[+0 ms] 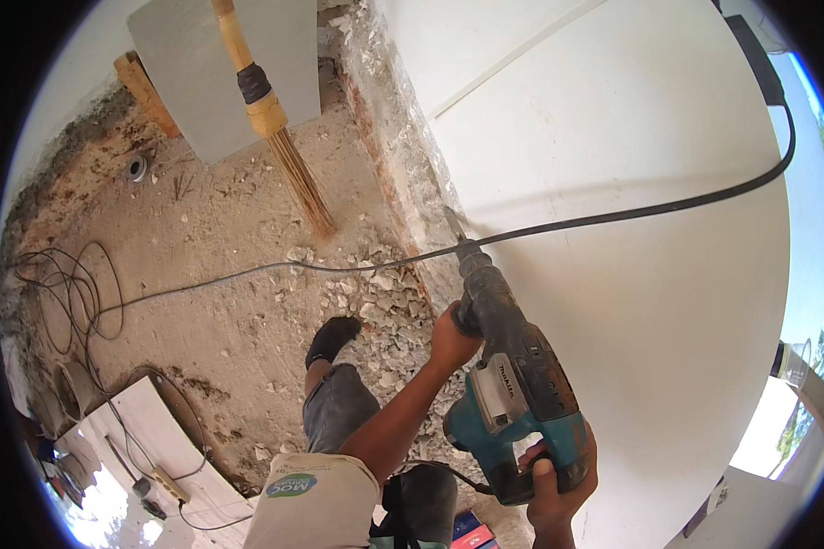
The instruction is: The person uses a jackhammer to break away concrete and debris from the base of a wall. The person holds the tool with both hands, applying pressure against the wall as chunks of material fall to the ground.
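Observation:
A teal and black Makita demolition hammer (pixel 522 370) spans the space between my two hands. My left hand (pixel 455 341) is closed around its side grip, just behind the nose. At the rear, my right hand (pixel 564 477) wraps the teal handle, with the thumb on its inner side. The chisel bit (pixel 455 223) points at the rough, stripped base of the wall (pixel 412 158), where plaster is broken away along the white wall face (pixel 632 288). Whether the tip touches the masonry cannot be made out. Broken rubble (pixel 384 302) lies along the wall foot beside my leg.
A black cable (pixel 590 219) crosses above the tool's nose and runs to loose coils (pixel 75 295) at left. A stick broom (pixel 292 151) stands over the dirt floor near a grey panel (pixel 247 75). A power strip (pixel 169 484) lies on a white board (pixel 144 418).

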`<state>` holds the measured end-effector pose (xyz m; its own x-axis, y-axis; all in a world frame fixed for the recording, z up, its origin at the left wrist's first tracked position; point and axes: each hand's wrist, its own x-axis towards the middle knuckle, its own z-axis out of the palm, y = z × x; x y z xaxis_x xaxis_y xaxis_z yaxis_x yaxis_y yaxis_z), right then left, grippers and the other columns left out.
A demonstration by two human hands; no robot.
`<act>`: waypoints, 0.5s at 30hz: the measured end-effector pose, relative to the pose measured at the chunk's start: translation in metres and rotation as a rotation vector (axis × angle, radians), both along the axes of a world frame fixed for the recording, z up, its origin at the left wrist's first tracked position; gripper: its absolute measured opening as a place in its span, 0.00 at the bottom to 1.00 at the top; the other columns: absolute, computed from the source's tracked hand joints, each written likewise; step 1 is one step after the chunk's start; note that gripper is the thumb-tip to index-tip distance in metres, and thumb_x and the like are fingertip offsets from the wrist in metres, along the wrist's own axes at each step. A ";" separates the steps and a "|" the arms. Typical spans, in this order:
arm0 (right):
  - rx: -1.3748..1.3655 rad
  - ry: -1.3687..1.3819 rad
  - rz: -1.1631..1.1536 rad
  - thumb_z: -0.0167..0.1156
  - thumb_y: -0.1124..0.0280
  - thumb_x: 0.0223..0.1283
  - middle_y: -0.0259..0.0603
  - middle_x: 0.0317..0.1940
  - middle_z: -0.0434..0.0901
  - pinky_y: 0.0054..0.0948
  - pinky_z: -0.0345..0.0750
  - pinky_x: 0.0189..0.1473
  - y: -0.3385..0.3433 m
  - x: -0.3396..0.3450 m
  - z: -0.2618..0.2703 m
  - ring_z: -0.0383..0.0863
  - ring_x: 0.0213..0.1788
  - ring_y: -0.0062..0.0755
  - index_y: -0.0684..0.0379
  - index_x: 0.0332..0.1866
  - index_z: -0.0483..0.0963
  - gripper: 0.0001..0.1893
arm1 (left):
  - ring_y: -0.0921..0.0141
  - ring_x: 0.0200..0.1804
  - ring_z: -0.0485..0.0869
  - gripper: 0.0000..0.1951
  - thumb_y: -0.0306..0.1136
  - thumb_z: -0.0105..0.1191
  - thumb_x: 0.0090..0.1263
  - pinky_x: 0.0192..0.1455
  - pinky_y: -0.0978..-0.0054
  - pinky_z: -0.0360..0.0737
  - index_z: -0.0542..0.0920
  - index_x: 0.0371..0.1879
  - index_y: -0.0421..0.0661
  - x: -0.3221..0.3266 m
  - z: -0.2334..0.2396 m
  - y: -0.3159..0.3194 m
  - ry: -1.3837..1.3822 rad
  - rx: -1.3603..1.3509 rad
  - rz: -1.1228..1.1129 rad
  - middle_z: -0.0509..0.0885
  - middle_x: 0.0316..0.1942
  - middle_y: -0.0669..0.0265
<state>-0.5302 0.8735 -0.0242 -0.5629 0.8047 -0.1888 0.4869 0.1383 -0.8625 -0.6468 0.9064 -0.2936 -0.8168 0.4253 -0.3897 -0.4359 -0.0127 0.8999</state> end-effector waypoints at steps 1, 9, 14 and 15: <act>0.029 -0.025 0.020 0.68 0.67 0.55 0.41 0.34 0.78 0.23 0.77 0.39 -0.001 -0.008 0.004 0.79 0.34 0.23 0.72 0.66 0.60 0.36 | 0.55 0.41 0.85 0.21 0.36 0.70 0.49 0.43 0.64 0.80 0.79 0.40 0.41 -0.001 0.001 0.000 -0.019 0.044 0.043 0.85 0.34 0.53; -0.039 -0.102 -0.024 0.63 0.72 0.56 0.39 0.31 0.78 0.22 0.76 0.38 0.026 -0.056 0.041 0.78 0.32 0.22 0.73 0.63 0.62 0.31 | 0.57 0.41 0.86 0.20 0.34 0.70 0.50 0.44 0.66 0.80 0.80 0.40 0.40 -0.028 0.025 0.007 -0.066 -0.104 -0.043 0.86 0.34 0.52; 0.018 -0.229 0.042 0.64 0.73 0.56 0.40 0.41 0.79 0.23 0.75 0.46 0.039 -0.077 0.051 0.78 0.41 0.24 0.73 0.65 0.62 0.32 | 0.59 0.41 0.87 0.20 0.33 0.69 0.52 0.44 0.68 0.80 0.80 0.42 0.39 -0.028 0.012 0.019 -0.253 0.182 0.058 0.86 0.36 0.52; 0.001 -0.229 0.026 0.64 0.72 0.56 0.41 0.42 0.79 0.24 0.75 0.47 0.034 -0.081 0.057 0.78 0.41 0.24 0.73 0.65 0.61 0.32 | 0.59 0.41 0.87 0.20 0.33 0.69 0.52 0.44 0.68 0.80 0.80 0.43 0.38 -0.030 0.014 0.017 -0.255 0.156 0.043 0.86 0.36 0.52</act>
<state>-0.6111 0.9073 0.0330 -0.5262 0.7905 -0.3134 0.6659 0.1539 -0.7300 -0.6771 0.9234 -0.2791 -0.7197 0.4633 -0.5170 -0.6435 -0.1658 0.7473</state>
